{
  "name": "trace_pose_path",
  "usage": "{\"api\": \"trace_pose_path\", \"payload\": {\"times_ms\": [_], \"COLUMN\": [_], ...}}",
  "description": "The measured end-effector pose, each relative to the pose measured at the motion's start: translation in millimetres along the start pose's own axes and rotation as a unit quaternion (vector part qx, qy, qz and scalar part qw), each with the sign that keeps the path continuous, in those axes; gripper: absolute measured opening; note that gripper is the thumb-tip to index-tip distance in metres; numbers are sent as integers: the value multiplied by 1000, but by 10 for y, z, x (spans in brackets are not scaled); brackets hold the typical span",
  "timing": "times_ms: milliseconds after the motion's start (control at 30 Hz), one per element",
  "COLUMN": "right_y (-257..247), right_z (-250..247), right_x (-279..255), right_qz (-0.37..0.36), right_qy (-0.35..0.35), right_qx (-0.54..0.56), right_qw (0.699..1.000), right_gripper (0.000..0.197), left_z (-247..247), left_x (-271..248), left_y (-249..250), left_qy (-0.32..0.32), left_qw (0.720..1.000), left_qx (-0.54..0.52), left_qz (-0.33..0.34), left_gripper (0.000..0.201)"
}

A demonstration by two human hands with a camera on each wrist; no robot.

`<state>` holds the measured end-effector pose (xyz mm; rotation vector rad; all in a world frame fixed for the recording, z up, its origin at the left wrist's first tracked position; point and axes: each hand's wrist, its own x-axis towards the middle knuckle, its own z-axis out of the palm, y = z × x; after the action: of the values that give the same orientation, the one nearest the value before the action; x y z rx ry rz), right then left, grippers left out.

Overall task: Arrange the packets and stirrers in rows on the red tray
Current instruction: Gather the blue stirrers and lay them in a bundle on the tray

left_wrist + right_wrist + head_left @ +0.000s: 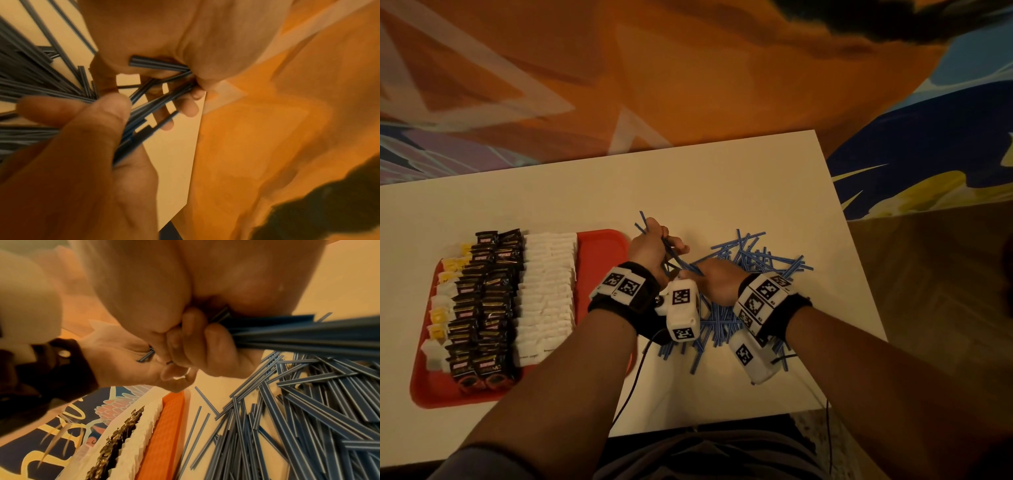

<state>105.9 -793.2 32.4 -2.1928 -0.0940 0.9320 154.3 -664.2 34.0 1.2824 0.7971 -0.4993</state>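
Since the lines below sort the scene by part, each carries its own share of the progress.
Packets: rows of yellow-and-white, black (482, 301) and white packets (548, 291) already fill the left and middle of the red tray (602, 245); this half looks done.
Tray space: a bare red strip on the right side, probably meant for the stirrers.
Stirrers: none on the tray yet; most lie in a loose blue pile (750, 274) on the bench (722, 178), right of the tray.
Left hand (650, 250): curled round a small bunch of stirrers (671, 251), just right of the tray's far corner.
Right hand (717, 281): over the pile, pinching stirrers (287, 331) beside the left hand.
Left to do: gather, align and lay nearly all stirrers.
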Motion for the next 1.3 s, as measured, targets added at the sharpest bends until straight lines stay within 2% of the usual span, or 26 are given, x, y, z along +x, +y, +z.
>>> {"api": "trace_pose_path", "payload": {"times_ms": [67, 167, 300, 400, 600, 767, 867, 967, 1033, 1100, 1200, 1300], "right_y": [6, 12, 50, 2, -80, -82, -67, -24, -64, -181, -368, -453], "right_z": [-5, 15, 99, 132, 129, 86, 8, -90, -153, -199, -172, -82], "right_x": [-21, -46, -57, -72, -111, -131, -205, -279, -280, -251, -197, -116], "right_qz": [-5, -2, 0, -7, -17, -11, 15, 35, 38, 29, 28, 66], "right_qy": [-1, 9, 32, 48, 30, 9, 22, 73, 137, 168, 184, 200], "right_qx": [12, 26, 57, 73, 76, 103, 108, 198, 298, 373, 370, 381], "right_qw": [1000, 1000, 998, 996, 997, 995, 994, 977, 944, 912, 910, 900], "right_gripper": [53, 43, 48, 39, 48, 53, 45, 45, 48, 50, 47, 39], "left_z": [5, 15, 12, 53, 85, 18, -151, -326, -355, -314, -231, -180], "left_x": [-17, -21, -30, -87, -196, -188, -173, -217, -285, -376, -534, -591], "left_y": [-20, -84, -145, -163, -143, -38, 43, 60, -3, -106, -187, -199], "left_qy": [24, 10, -31, -44, 5, 50, 75, 71, 60, 21, -43, -109], "left_qw": [998, 997, 999, 998, 989, 977, 972, 984, 993, 989, 981, 961], "left_qx": [49, 73, 31, -41, -146, -204, -214, -140, -8, 77, 123, 197], "left_qz": [19, 24, 30, 21, 6, 40, 56, 80, 106, 125, 142, 160], "left_gripper": [50, 51, 54, 54, 59, 54, 53, 55, 51, 49, 54, 62]}}
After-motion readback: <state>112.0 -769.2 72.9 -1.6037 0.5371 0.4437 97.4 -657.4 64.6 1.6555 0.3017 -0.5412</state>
